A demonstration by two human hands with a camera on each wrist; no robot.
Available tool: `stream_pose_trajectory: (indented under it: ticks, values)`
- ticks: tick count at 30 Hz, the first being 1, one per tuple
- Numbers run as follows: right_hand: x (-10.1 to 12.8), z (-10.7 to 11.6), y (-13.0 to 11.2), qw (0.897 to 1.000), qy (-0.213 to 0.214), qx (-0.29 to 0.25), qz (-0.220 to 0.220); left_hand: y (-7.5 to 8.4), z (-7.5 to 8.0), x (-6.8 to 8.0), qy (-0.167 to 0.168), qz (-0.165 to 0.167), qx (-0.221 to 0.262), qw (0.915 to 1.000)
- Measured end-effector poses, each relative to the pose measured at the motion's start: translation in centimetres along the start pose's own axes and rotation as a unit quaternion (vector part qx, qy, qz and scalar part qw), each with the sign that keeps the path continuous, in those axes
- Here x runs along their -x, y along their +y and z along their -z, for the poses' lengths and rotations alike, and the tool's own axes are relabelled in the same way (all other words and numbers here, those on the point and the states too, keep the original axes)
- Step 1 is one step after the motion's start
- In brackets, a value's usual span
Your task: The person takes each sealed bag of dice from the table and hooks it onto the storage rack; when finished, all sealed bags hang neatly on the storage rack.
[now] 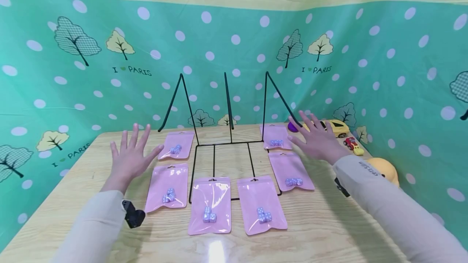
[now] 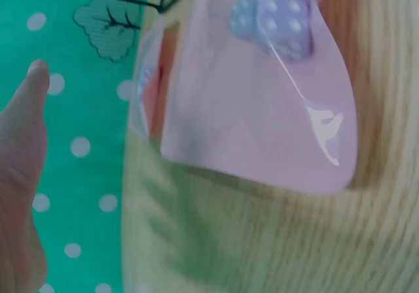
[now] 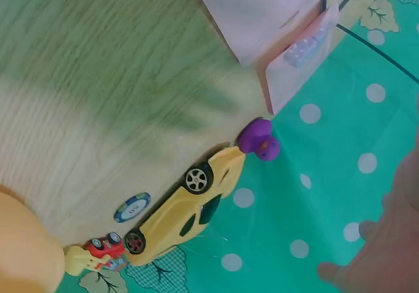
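My left hand [image 1: 131, 157] hovers with fingers spread near the two pink zip bags on the left, holding nothing. One is the back-left bag [image 1: 184, 143]; nearer me lies the front-left bag [image 1: 161, 177]. On the other side, my right hand [image 1: 316, 137] is also spread and holds nothing, close to the back-right bag [image 1: 268, 131] and the middle-right bag [image 1: 289, 163]. Two more bags, a left one [image 1: 219, 190] and a right one [image 1: 257, 192], lie in front. Purple dice [image 1: 207, 216] show through the bags. A black wire rack [image 1: 230, 144] with upright prongs stands between them.
Along the right edge of the wooden table [image 1: 146, 242] are a yellow toy car [image 1: 338, 128], a small red toy car [image 1: 352, 145], a purple duck [image 3: 258, 139], a round chip [image 3: 132, 207] and a rounded orange-yellow object [image 1: 384, 169]. A green dotted cloth [image 1: 234, 60] hangs behind.
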State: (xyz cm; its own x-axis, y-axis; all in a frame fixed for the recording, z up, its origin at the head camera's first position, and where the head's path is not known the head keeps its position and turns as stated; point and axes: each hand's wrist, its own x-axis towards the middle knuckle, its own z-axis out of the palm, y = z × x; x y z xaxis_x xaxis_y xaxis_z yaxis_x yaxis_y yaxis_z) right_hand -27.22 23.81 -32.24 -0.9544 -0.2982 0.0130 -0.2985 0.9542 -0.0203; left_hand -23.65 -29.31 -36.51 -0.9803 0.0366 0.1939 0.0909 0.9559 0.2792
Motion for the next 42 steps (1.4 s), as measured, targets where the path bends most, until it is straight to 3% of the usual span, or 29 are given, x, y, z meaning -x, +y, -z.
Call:
stream_pose_trajectory:
  ticks: [12,20,26,36,42]
  values:
    - [0.6,0.9,-0.7,0.997,0.052,0.008,0.061,2.8,0.8,-0.7,-0.004,-0.023,0.053,0.9983]
    - [1.0,0.7,-1.2,0.994,0.084,-0.002,0.064,4.0,0.1,-1.4,0.006,-0.036,0.090,0.9952]
    - [1.1,0.2,-1.5,0.993,0.107,-0.024,0.048,5.0,-0.5,-1.6,0.035,-0.045,0.119,0.9913]
    - [0.9,-0.5,-1.1,0.990,0.102,-0.097,0.018,6.3,-1.2,-2.3,0.056,-0.013,0.183,0.9814]
    - [0.5,-0.9,-0.9,0.973,0.121,-0.198,-0.009,6.8,-1.9,-2.7,0.067,0.014,0.216,0.9741]
